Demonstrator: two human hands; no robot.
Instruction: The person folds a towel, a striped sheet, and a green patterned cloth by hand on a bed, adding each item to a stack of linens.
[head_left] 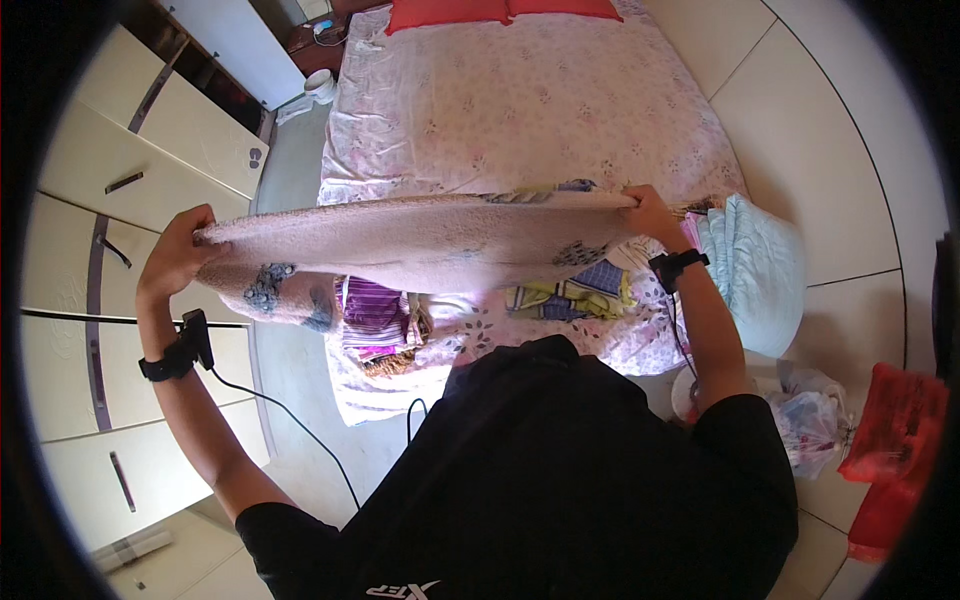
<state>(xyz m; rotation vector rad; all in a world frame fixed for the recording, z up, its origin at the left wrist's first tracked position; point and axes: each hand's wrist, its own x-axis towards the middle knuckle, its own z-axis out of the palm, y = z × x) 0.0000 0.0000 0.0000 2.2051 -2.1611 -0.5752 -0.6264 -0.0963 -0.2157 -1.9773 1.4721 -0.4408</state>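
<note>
Two grips, both closed: my left hand [183, 255] at nine o'clock, my right hand [652, 215] at two, each clutching an end of a pink fleece blanket [400, 235] stretched through twelve, over the bed [540, 120]. Midway, I judge: blanket raised, spread; not yet laid down. Pale-blue quilt [755, 270] lies folded at three.

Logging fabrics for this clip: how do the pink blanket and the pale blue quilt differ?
The pink blanket is stretched between the left hand and right hand; the pale blue quilt sits bundled at the right of the bed. The pink blanket has grey patterned patches; the pale blue quilt looks plain. Both are cloth.
</note>
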